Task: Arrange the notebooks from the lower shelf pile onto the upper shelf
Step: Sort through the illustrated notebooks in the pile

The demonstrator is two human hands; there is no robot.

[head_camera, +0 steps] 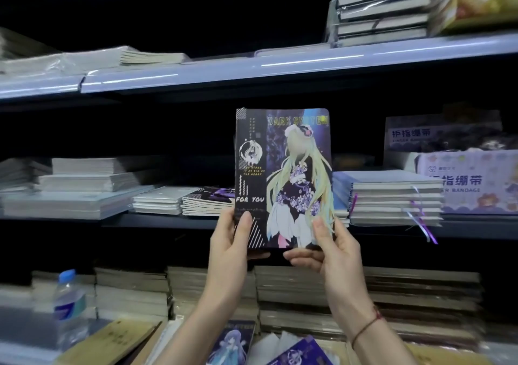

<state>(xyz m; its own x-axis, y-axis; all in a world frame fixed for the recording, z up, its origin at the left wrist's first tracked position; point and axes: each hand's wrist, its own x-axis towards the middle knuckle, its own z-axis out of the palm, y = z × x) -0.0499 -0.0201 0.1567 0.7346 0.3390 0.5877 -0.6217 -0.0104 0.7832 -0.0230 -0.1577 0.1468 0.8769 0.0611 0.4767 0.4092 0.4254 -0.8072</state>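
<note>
I hold a dark notebook with an anime figure and "FOR YOU" on its cover upright in front of the middle shelf. My left hand pinches its lower left corner, thumb on the cover. My right hand pinches its lower right corner the same way. Behind it on the middle shelf lies a short pile of similar dark notebooks. More such notebooks lie loose at the bottom, in front of the lower shelf stacks.
A water bottle stands at the lower left. White notebook piles fill the middle shelf's left, ribboned notebooks and bandage boxes its right. The top shelf carries wrapped stacks and flat packs.
</note>
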